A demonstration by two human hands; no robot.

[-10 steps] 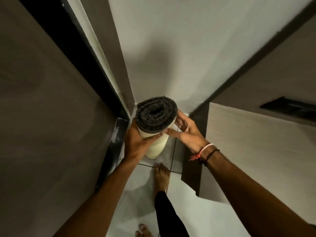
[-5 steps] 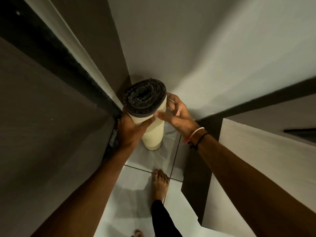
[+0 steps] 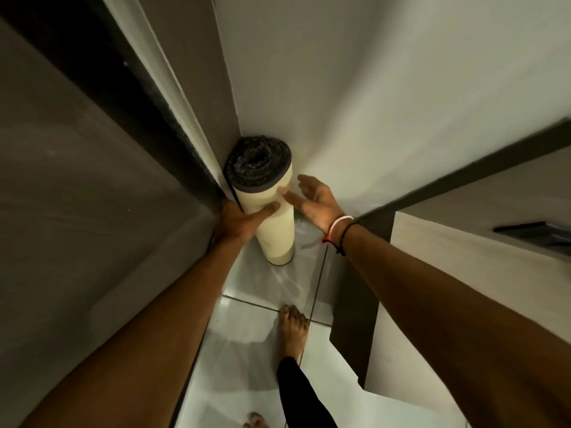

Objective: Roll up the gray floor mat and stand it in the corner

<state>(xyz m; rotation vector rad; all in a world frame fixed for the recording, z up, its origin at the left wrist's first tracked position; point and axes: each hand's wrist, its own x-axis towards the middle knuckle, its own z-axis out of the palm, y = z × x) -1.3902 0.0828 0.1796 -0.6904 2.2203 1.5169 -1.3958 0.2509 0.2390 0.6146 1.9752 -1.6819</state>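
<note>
Narrow corner, white wall (image 3: 370, 88) meeting a dark door frame (image 3: 173, 125), glossy tiled floor (image 3: 247, 329) underfoot, pale cabinet (image 3: 463, 273) on the right. Rolled gray floor mat (image 3: 275, 211) standing on end on the tile, tucked right into the corner; dark coiled pile showing at the top, cream backing outward. Leaning slightly, top toward the wall and frame, presumably so both surfaces prop it and stop it toppling. Left hand (image 3: 238, 220) grasping the roll on its frame side, thumb laid across the cream backing, rest of the fingers hidden behind the roll; likely pinning the loose outer edge so the coil cannot unwind. Right hand (image 3: 315, 202) released and spread, fingertips (image 3: 282, 191) just touching or barely off the roll near the top — cannot tell which; reads as a guard in case of a tip. Bare foot (image 3: 292, 332) planted close behind, well apart from the roll's base. Judged nearly complete: rolled, upright, in place; only letting go left. Risk: springing open or sliding on the slick tile once released.
</note>
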